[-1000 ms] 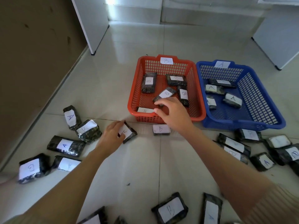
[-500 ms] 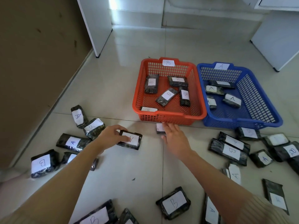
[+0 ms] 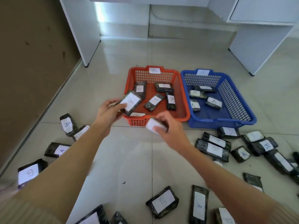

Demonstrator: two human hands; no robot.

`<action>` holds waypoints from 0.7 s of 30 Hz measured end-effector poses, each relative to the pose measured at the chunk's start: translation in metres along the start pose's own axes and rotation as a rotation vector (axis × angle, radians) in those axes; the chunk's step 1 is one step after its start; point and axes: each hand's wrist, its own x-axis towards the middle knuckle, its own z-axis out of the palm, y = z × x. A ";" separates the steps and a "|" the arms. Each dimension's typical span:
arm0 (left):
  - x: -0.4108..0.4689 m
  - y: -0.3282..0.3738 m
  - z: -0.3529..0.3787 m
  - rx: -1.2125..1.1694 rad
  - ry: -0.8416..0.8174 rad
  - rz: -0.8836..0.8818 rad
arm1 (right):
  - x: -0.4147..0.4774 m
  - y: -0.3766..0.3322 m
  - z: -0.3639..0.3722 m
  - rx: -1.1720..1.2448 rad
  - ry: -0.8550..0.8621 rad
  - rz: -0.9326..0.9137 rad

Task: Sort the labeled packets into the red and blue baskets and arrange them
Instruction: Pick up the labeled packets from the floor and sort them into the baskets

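Note:
A red basket tagged B holds several dark packets labelled B. To its right, a blue basket tagged A holds several packets labelled A. My left hand grips a dark packet labelled A, lifted over the red basket's near left corner. My right hand holds a small packet with a white label, raised just in front of the red basket; its letter is blurred.
Several labelled packets lie loose on the tiled floor: a group at left, a group at right, more near the bottom edge. A brown wall runs along the left. White cabinet legs stand behind the baskets.
Both hands have lifted packets off the floor. The left raised the A packet up toward the red basket's corner; the right picked up the small packet lying in front of the red basket.

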 end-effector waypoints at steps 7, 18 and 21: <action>0.035 0.003 0.040 0.239 0.166 0.215 | 0.121 0.012 -0.038 -0.161 -0.002 0.281; 0.084 0.008 0.045 0.372 0.051 0.238 | 0.160 0.058 -0.002 -0.258 -0.444 0.384; 0.086 0.008 0.072 0.341 0.002 0.217 | 0.160 0.047 -0.037 0.364 -0.052 0.467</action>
